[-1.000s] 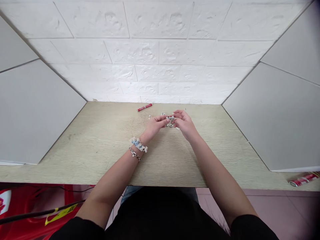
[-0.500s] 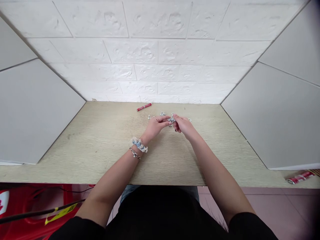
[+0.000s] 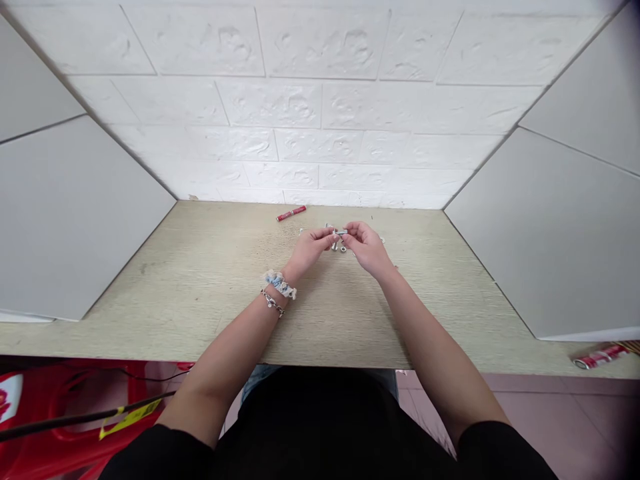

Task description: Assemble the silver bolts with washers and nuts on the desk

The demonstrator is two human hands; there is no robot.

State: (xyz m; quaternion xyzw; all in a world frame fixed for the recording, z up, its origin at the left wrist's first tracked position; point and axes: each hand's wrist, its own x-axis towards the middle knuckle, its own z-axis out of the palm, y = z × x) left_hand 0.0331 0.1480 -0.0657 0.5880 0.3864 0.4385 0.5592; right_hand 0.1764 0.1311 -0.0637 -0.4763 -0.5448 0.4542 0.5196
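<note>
Over the middle of the table, a small silver bolt (image 3: 341,232) lies level between my two hands. My left hand (image 3: 313,247) pinches its left end between thumb and fingertips. At the other end, the thumb and fingers of my right hand (image 3: 367,247) close on the bolt too. Just below the fingertips sit a hex nut (image 3: 343,249) and another bolt (image 3: 335,246). More small metal hardware shows partly behind the hands, too small and covered to tell apart.
A red tube-like stick (image 3: 291,213) lies near the white brick-pattern wall (image 3: 295,143). Grey panels stand at the left (image 3: 75,213) and right (image 3: 550,233). A red cylinder (image 3: 600,356) rests at the table's right front edge. Below left is a red plastic stool (image 3: 75,400).
My right hand has turned and opened out from its curled grip, its fingers now at the bolt's right end. The bolt has risen slightly, uncovering the nut below. The view has shifted a little.
</note>
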